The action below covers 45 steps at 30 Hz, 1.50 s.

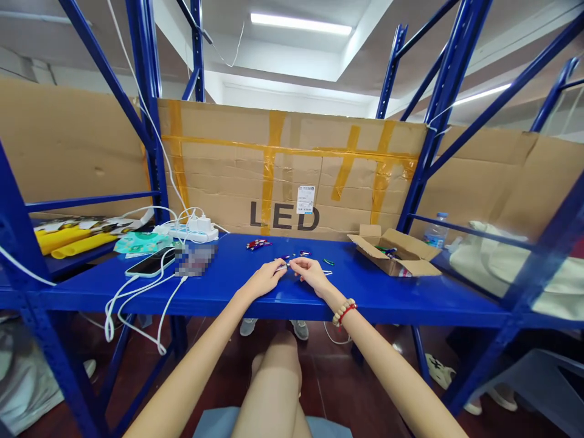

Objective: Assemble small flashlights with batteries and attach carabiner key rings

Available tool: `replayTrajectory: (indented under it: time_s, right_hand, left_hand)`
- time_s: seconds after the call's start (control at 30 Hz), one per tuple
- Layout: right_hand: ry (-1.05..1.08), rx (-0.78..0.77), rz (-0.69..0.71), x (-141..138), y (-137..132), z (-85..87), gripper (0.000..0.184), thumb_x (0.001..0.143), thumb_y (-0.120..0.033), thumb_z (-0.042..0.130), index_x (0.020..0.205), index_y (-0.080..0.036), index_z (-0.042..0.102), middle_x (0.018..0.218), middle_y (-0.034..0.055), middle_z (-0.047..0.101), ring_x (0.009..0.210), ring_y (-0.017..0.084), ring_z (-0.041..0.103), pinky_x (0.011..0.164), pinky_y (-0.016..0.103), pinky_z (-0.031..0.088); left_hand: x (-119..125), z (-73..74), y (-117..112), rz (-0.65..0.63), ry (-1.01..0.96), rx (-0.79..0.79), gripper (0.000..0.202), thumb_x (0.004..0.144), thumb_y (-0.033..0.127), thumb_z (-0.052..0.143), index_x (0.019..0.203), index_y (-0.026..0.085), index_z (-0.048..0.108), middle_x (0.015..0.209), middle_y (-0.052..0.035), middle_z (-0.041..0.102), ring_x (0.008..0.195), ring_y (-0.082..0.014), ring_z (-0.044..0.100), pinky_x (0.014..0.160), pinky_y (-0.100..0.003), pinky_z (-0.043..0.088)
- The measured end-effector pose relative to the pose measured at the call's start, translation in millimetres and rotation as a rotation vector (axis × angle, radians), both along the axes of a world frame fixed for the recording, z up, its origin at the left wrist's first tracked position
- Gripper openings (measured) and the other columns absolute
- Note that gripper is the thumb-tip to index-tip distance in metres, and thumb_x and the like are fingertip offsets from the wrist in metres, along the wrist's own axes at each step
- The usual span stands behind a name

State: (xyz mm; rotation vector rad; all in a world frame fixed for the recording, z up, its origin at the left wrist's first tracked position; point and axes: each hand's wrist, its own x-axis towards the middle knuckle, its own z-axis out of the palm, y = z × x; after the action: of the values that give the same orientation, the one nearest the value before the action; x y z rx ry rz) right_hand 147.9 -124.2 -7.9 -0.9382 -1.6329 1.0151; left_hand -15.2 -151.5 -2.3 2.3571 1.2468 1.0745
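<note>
My left hand (266, 278) rests near the front edge of the blue shelf, its fingers closed round a small silvery piece (285, 266). Thumb and fingertips of my right hand (312, 274) pinch together at that piece's right end. Whether the right fingers grip the same piece or another tiny part is too small to tell. Just beyond the hands lie a cluster of small shiny red and purple pieces (258, 244), a dark purple piece (305, 253) and a green piece (328, 262). A white item (327, 273) shows partly behind my right hand.
An open cardboard box (395, 252) with small coloured things stands at the right. At the left are a phone (152, 261), a power strip (194, 232) and white cables hanging over the edge. Taped cardboard (219, 176) walls the back; blue posts (426, 152) flank the shelf.
</note>
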Motion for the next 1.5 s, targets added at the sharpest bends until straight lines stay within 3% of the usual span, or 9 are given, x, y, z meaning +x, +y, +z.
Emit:
replayTrajectory:
  time_s: [0.23,0.5,0.7,0.83,1.0,1.23,1.5]
  right_hand:
    - [-0.015,0.125,-0.057,11.7,7.9,18.8,0.046,0.061,-0.056,0.063,0.079,-0.014,0.064,0.073,0.006,0.063,0.059,0.012,0.051,0.044,0.021,0.036]
    - [-0.193,0.198,0.135,12.4,12.5,42.5,0.033,0.057,-0.046,0.069,0.067,-0.014,0.066,0.065,0.0028,0.064,0.059,0.011,0.053,0.059,0.025,0.043]
    - [-0.286,0.235,0.241,16.4,17.5,47.2,0.033,0.059,-0.046,0.069,0.069,-0.014,0.068,0.066,0.0031,0.065,0.058,0.011,0.054,0.058,0.023,0.043]
    - [-0.356,0.239,0.263,21.4,14.8,53.7,0.034,0.06,-0.046,0.068,0.07,-0.014,0.07,0.06,0.0021,0.063,0.052,0.009,0.05,0.048,0.02,0.039]
    - [-0.422,0.242,0.253,22.4,7.4,65.4,0.03,0.054,-0.043,0.073,0.061,-0.014,0.069,0.05,-0.0004,0.057,0.045,0.007,0.044,0.042,0.019,0.033]
    - [-0.438,0.19,0.185,13.4,-5.3,71.1,0.029,0.051,-0.04,0.075,0.058,-0.014,0.068,0.048,-0.0009,0.055,0.044,0.007,0.043,0.043,0.02,0.032]
    - [-0.42,-0.035,0.134,8.9,-11.9,63.5,0.036,0.064,-0.049,0.065,0.053,-0.015,0.059,0.05,0.0009,0.052,0.045,0.007,0.039,0.038,0.02,0.029]
  left_hand:
    - [-3.2,0.0,6.9,0.022,-0.03,0.078,0.026,0.092,0.029,0.028,0.085,0.021,0.052,0.067,0.0023,0.055,0.068,-0.0142,0.055,0.068,-0.024,0.043]
    - [0.2,2.5,3.7,-0.047,-0.022,0.102,0.024,0.091,0.027,0.032,0.076,0.02,0.049,0.066,0.0037,0.052,0.063,-0.012,0.052,0.064,-0.021,0.04]
    - [1.0,5.4,-3.2,-0.052,0.004,0.168,0.025,0.092,0.026,0.03,0.081,0.02,0.052,0.065,0.0029,0.053,0.062,-0.0121,0.052,0.062,-0.021,0.04]
    - [2.6,8.2,-10.7,-0.046,0.004,0.211,0.023,0.091,0.024,0.033,0.087,0.019,0.055,0.069,0.0005,0.057,0.063,-0.0133,0.054,0.064,-0.022,0.042]
    - [3.4,7.5,-13.6,-0.046,-0.007,0.265,0.024,0.09,0.022,0.035,0.098,0.018,0.058,0.088,-0.005,0.065,0.079,-0.0166,0.06,0.077,-0.026,0.046]
    - [1.1,-0.5,-6.3,-0.02,-0.028,0.333,0.025,0.088,0.022,0.038,0.103,0.017,0.059,0.101,-0.0082,0.066,0.091,-0.0192,0.061,0.085,-0.031,0.047]
    - [-0.9,0.3,-5.7,0.0,0.016,0.381,0.027,0.089,0.018,0.038,0.108,0.018,0.057,0.106,-0.0082,0.064,0.099,-0.0196,0.059,0.087,-0.032,0.046]
